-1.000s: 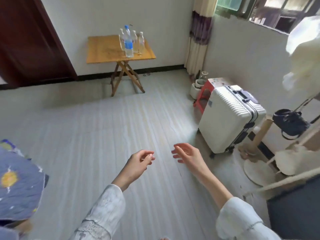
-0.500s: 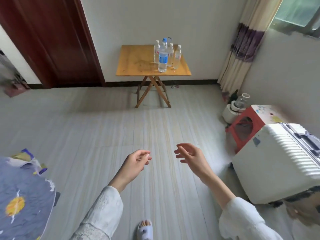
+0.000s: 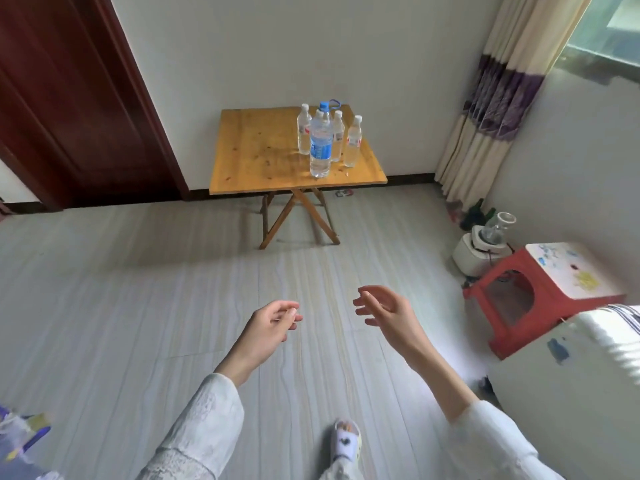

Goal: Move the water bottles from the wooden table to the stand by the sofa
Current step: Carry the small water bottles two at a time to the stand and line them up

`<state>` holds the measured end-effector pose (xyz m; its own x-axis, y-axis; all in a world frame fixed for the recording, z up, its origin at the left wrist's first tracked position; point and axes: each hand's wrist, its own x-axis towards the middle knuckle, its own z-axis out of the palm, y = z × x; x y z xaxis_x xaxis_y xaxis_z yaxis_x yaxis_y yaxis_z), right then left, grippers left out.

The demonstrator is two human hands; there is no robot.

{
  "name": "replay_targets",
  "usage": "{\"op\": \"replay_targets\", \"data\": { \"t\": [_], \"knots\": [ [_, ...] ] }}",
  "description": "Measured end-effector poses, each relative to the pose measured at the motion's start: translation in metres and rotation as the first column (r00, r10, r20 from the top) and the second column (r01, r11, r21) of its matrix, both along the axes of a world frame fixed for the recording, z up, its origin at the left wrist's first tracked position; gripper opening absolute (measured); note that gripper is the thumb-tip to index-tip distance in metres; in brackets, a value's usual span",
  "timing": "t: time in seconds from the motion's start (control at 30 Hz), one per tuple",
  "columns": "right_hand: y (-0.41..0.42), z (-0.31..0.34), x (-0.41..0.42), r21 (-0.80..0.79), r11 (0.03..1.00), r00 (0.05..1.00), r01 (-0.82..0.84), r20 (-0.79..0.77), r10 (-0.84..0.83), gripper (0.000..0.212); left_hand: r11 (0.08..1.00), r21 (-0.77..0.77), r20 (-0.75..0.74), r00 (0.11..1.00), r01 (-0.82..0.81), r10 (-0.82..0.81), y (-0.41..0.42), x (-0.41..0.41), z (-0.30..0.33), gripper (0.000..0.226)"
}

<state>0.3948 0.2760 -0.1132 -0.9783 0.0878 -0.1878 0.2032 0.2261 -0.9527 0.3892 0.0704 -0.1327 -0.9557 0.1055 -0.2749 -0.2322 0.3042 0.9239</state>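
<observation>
Both arms reach forward from the bottom of the frame in white lace sleeves pushed partway up the forearms. The left hand [image 3: 268,329], just left of center, hangs loosely curled, thumb resting against the fingertips, holding nothing. The right hand [image 3: 388,308], right of center, is open and relaxed, palm turned inward, fingers slightly bent. The hands are apart, level with each other.

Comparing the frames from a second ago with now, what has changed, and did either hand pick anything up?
The view has swung left and drawn nearer the wooden table, which now sits centred and larger; a slippered foot has come into view. Neither hand took hold of anything. Unchanged: the left hand and right hand hang empty with loosely curled fingers, and the water bottles stand clustered on the table.
</observation>
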Motion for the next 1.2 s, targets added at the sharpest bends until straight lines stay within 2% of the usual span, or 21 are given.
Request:
{"op": "replay_targets", "data": {
  "t": [0.23,0.4,0.67,0.83,0.93,1.1,1.2],
  "knots": [
    [0.037,0.003,-0.158,-0.001,1.000,0.999,-0.014,-0.033,0.014,0.016,1.000,-0.008,-0.030,0.999,-0.019,0.019,0.031,-0.152,-0.003,0.022],
    [0.061,0.014,-0.261,0.024,0.999,0.998,-0.034,-0.060,0.036,0.013,1.000,-0.014,-0.037,0.999,0.025,-0.026,0.054,-0.247,0.005,0.018],
    [0.064,-0.005,-0.394,0.040,0.996,0.997,-0.079,-0.010,0.079,0.012,1.000,-0.017,-0.009,1.000,0.006,-0.006,0.051,-0.379,-0.009,0.019],
    [0.060,-0.009,-0.494,0.067,0.997,0.999,-0.027,-0.035,0.029,0.010,1.000,0.009,-0.018,1.000,0.023,-0.023,0.046,-0.484,-0.016,0.018],
    [0.058,-0.003,-0.556,0.076,0.997,0.999,0.024,-0.033,-0.021,0.018,0.998,0.052,-0.043,0.999,0.023,-0.021,0.042,-0.551,-0.005,0.018],
    [0.061,0.008,-0.640,0.064,0.993,0.994,0.097,-0.062,-0.093,0.014,0.998,0.068,-0.148,0.989,-0.017,0.026,0.034,-0.664,0.022,0.020],
    [0.071,0.006,-0.679,0.077,0.987,0.989,0.142,-0.046,-0.139,0.015,0.999,0.035,-0.209,0.977,0.040,-0.032,0.046,-0.721,0.031,0.020]
  ]
}}
